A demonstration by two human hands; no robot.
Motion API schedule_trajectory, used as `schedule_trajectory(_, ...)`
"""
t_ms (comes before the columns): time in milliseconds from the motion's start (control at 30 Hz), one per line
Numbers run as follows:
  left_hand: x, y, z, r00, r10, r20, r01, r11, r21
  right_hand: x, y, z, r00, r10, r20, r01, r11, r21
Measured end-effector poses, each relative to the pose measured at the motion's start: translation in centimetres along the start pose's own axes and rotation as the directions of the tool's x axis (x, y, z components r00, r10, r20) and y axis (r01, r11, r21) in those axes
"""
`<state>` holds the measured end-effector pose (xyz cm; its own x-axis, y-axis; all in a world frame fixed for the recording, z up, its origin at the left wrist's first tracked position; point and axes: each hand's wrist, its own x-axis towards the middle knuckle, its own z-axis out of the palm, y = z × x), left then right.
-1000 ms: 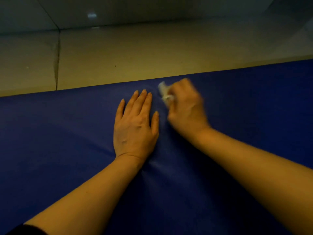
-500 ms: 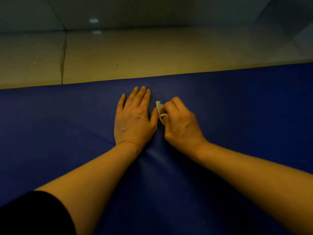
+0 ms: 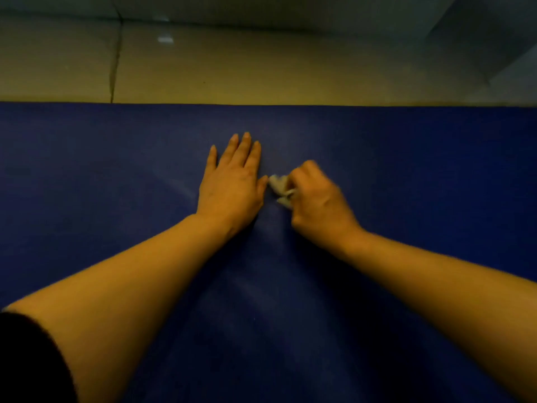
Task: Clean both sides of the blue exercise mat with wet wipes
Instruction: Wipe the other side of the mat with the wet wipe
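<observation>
Moved since earlier: right hand (image 3: 318, 200), grip pinching wet wipe (image 3: 279, 187), drew back toward six o'clock. Left hand (image 3: 232, 184) spread flat on blue mat (image 3: 406, 170) on floor (image 3: 261, 68). Wiping seemingly midway; other side apparently left.

My right hand (image 3: 318, 203) is motion-blurred, its fingers curled over most of the wet wipe (image 3: 279, 187). Blue mat (image 3: 406, 175) cut off left, right, bottom. My palms hidden.

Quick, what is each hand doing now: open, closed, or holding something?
Left hand: open, flat on the mat.
Right hand: closed, gripping a crumpled wipe against the mat.
</observation>
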<state>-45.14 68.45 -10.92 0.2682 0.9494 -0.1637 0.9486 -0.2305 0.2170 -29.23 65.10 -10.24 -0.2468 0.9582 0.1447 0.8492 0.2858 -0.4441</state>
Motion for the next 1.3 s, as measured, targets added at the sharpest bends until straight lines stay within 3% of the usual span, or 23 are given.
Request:
schedule_trajectory(133, -6.1, 0.7, 1.2, 0.999, 0.051, -0.017, -0.051, 0.998, -0.044, 0.7, 3.3, -1.4, 0.93, 0.287, -0.229, -0.318, 0.942, -0.112)
schedule_trajectory(233, -10.1, 1.3, 3.0, 0.991, 0.049, -0.126, -0.054, 0.998, -0.039, -1.8, -0.5, 0.4, 0.955, 0.148, -0.256, -0.163, 0.986, -0.038)
schedule_trajectory(300, -11.8, 1.7, 4.2, 0.989, 0.058, -0.139, -0.063, 0.997, -0.037, -4.7, -3.0, 1.5, 0.997, -0.02, -0.077, 0.023, 0.999, 0.035)
schedule_trajectory(367, -12.7, 2.0, 4.6, 0.986, 0.068, -0.153, -0.07, 0.997, -0.009, -6.0, -2.9, 0.7, 0.993, -0.085, 0.079, 0.081, 0.995, 0.052)
schedule_trajectory(433, -12.9, 1.9, 4.9, 0.983, 0.064, -0.173, -0.062, 0.998, 0.017, -4.9, -0.5, -0.7, 0.998, 0.055, 0.006, -0.055, 0.998, 0.017)
schedule_trajectory(533, -12.9, 2.0, 5.0, 0.983, 0.06, -0.171, -0.054, 0.998, 0.04, -3.3, 2.4, -2.2, 0.915, 0.365, -0.171, -0.381, 0.921, -0.077)
schedule_trajectory(633, -12.9, 2.2, 5.0, 0.982, 0.049, -0.18, -0.044, 0.998, 0.034, -5.3, -0.5, -0.4, 0.961, 0.206, -0.185, -0.226, 0.97, -0.091)
schedule_trajectory(733, -12.8, 2.1, 5.0, 0.98, 0.044, -0.195, -0.038, 0.999, 0.03, -8.8, -4.1, 0.9, 1.0, 0.006, 0.001, -0.006, 1.0, 0.016)
schedule_trajectory(800, -12.8, 2.2, 5.1, 0.977, 0.047, -0.208, -0.04, 0.999, 0.036, -8.8, -3.3, -0.1, 0.998, -0.013, 0.065, 0.011, 0.999, 0.034)
schedule_trajectory(867, -12.8, 2.2, 5.0, 0.977, 0.041, -0.211, -0.032, 0.999, 0.043, -7.5, -0.7, -1.5, 0.988, 0.152, -0.012, -0.152, 0.988, -0.014)
schedule_trajectory(967, -12.8, 2.2, 5.0, 0.977, 0.029, -0.21, -0.017, 0.998, 0.057, -6.8, 2.7, -3.1, 0.906, 0.392, -0.159, -0.414, 0.898, -0.151)
schedule_trajectory(1067, -12.7, 2.2, 5.1, 0.975, 0.024, -0.221, -0.013, 0.999, 0.049, -9.3, 0.0, -1.9, 0.964, 0.203, -0.173, -0.227, 0.965, -0.134)
schedule_trajectory(1200, -12.8, 2.2, 5.2, 0.973, 0.028, -0.231, -0.018, 0.999, 0.048, -13.6, -4.6, -0.1, 0.993, -0.068, 0.092, 0.066, 0.998, 0.021)
schedule_trajectory(1300, -12.7, 2.2, 5.2, 0.974, 0.026, -0.226, -0.015, 0.999, 0.048, -12.5, -2.4, -1.5, 0.993, -0.006, 0.117, 0.002, 1.0, 0.03)
